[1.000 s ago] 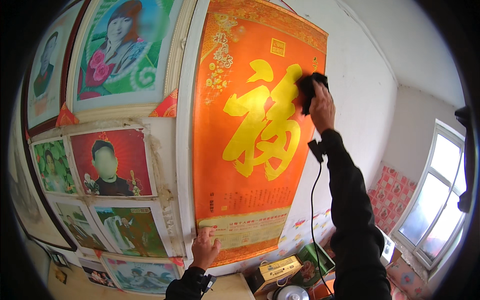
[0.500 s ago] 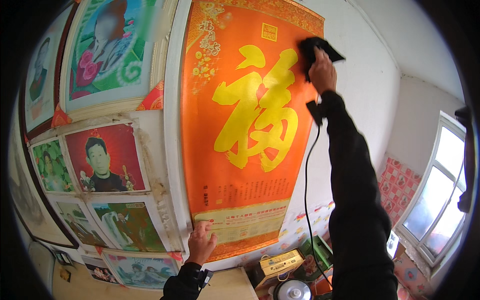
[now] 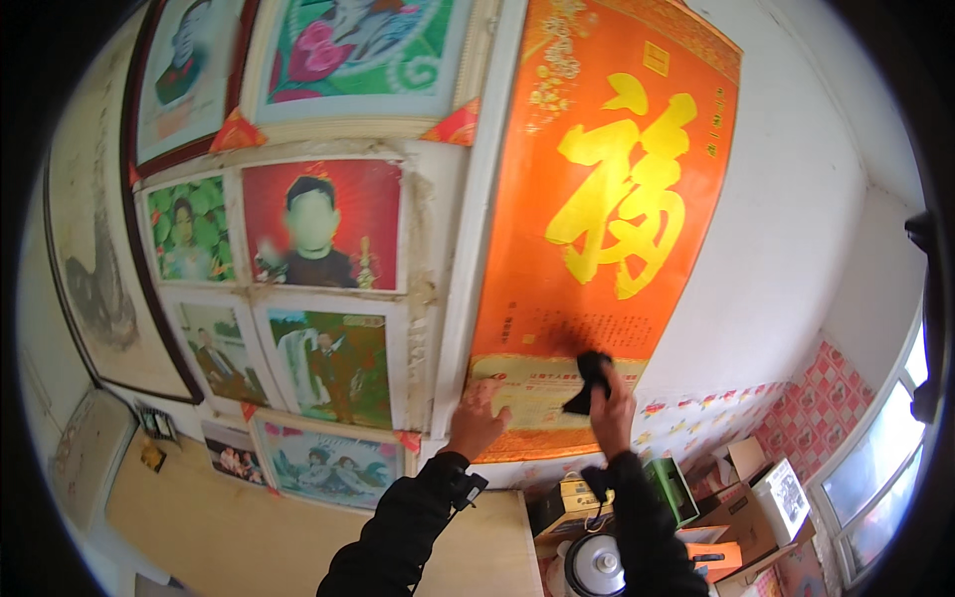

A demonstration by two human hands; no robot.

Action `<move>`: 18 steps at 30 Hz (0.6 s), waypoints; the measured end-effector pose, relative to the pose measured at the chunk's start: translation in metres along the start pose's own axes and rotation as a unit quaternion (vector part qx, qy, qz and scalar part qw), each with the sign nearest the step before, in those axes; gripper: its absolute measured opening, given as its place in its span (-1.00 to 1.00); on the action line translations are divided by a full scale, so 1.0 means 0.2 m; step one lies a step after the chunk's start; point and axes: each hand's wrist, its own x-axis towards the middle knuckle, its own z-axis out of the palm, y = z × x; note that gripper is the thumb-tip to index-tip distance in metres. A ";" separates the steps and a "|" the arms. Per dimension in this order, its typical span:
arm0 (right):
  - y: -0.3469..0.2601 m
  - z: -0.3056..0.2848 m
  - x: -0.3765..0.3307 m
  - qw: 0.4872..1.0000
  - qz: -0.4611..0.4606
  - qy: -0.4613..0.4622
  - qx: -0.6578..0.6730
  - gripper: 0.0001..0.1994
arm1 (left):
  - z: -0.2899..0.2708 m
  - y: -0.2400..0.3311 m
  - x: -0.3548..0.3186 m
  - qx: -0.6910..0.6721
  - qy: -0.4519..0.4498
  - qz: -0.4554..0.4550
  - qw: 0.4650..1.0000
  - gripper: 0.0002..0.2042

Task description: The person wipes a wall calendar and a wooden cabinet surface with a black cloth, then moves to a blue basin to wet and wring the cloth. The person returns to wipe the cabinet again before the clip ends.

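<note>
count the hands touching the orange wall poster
2. The left hand presses flat on the orange poster at its lower left edge; the right hand holds a dark cloth against its lower middle.

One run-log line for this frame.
left hand flat on orange wall poster lower edge | right hand presses dark cloth on poster

Single head-worn fisheye view, tilted up, close to picture-covered wall (image 3: 438, 239), edges bent
</note>
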 end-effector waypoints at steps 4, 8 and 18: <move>-0.33 0.05 -0.47 0.911 0.298 -0.098 0.268 -0.62 | -0.06 0.06 -0.24 -0.129 -0.061 -0.079 0.987 -0.60; -0.62 0.07 -0.75 0.805 0.422 -0.136 0.394 -0.63 | -0.18 0.13 -0.68 -0.387 -0.178 -0.352 0.834 -0.45; -1.09 0.12 -1.30 0.690 0.489 -0.321 0.427 -0.60 | -0.80 0.20 -1.59 -0.432 -0.049 -0.434 0.789 -0.33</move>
